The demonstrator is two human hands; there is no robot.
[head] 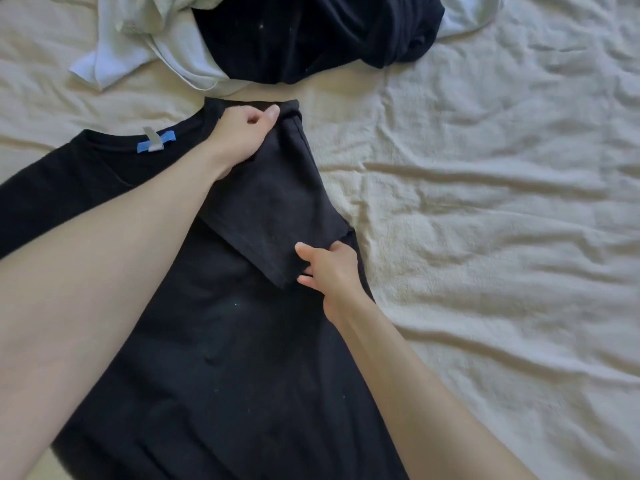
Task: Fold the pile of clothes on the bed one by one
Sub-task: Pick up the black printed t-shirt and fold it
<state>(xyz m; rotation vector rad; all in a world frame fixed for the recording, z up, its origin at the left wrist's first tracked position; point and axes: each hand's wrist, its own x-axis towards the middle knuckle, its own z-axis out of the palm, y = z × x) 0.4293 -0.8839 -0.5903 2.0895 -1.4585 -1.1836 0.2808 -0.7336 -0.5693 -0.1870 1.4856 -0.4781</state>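
On the cream, heavily wrinkled bedspread (485, 168), a black T-shirt (214, 358) lies flat, collar toward the far left, with a blue and grey neck label (154, 143) showing inside the neckline. Its right sleeve (277, 209) is turned in over the body, forming a slanted rectangular panel with a stitched hem along the lower edge. The left hand (242, 136) reaches across the shirt with the forearm extended and grips the shoulder end of that sleeve; thumb and fingers are closed on the fabric, which bunches slightly beneath them. The right hand (329, 268) sits at the sleeve's lower corner, thumb on top and fingers curled narrowly around the hem edge, wrist resting at the shirt's side seam. The cloth is a matte knit, dotted with pale lint. Beyond the collar, just apart from the shirt, sits the unfolded pile: a crumpled dark navy garment (311, 36) lying over a pale blue-white garment (138, 46).
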